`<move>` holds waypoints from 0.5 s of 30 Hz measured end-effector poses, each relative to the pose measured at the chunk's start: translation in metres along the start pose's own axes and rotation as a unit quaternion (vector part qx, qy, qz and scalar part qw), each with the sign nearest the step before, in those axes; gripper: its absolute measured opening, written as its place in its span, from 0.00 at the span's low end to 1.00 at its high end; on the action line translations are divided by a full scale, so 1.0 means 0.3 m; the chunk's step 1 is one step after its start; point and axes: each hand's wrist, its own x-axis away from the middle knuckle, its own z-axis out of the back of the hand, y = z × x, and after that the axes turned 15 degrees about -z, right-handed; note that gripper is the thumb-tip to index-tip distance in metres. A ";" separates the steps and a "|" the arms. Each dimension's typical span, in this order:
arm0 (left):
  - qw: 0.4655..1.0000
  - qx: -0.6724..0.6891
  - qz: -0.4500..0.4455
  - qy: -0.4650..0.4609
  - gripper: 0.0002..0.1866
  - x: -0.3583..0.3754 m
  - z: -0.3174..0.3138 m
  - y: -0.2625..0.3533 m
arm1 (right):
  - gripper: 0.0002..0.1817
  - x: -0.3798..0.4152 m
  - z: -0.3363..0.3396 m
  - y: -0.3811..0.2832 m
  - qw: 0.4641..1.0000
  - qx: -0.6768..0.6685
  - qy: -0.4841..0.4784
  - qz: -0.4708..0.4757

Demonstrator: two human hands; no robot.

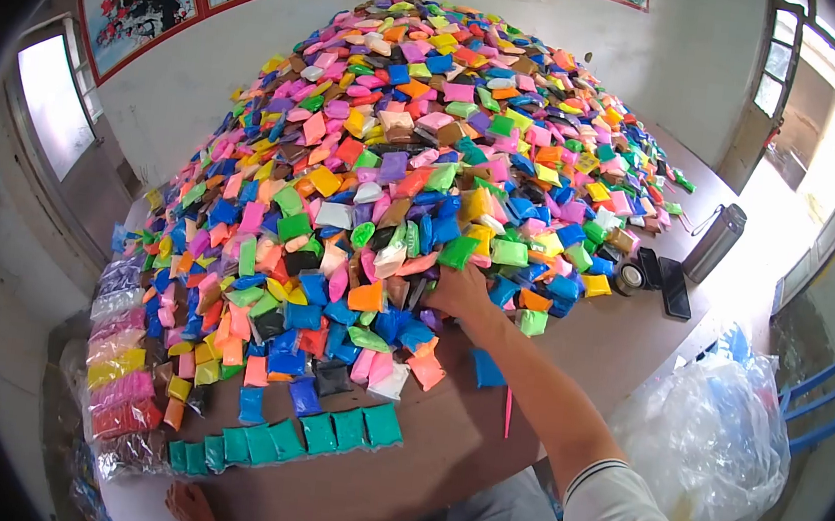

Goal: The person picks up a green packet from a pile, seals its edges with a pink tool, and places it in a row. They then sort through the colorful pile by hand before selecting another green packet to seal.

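A huge heap of small colourful sealed packets (384, 187) covers most of the table. My right hand (457, 292) reaches into the near side of this heap, beside a green packet (458, 252) and an orange packet (366, 297). Packets hide its fingers, so its grip does not show. Low in view, my left hand (190, 510) rests at the table's near edge with fingers stretched out, holding nothing. Just beyond it, a row of teal packets (320, 435) lies side by side along the front of the table.
Bundled packets in clear bags (122, 363) line the table's left edge. To the right stand a steel flask (715, 244), a black phone (675, 288) and a tape roll (629, 277). A pink stick (508, 412) lies nearer. A large clear plastic bag (712, 440) sits by a blue chair (821, 405).
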 end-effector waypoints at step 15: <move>1.000 0.000 0.000 -0.013 0.10 0.006 -0.022 -0.020 | 0.18 -0.187 -0.213 -0.136 0.973 0.004 0.205 0.108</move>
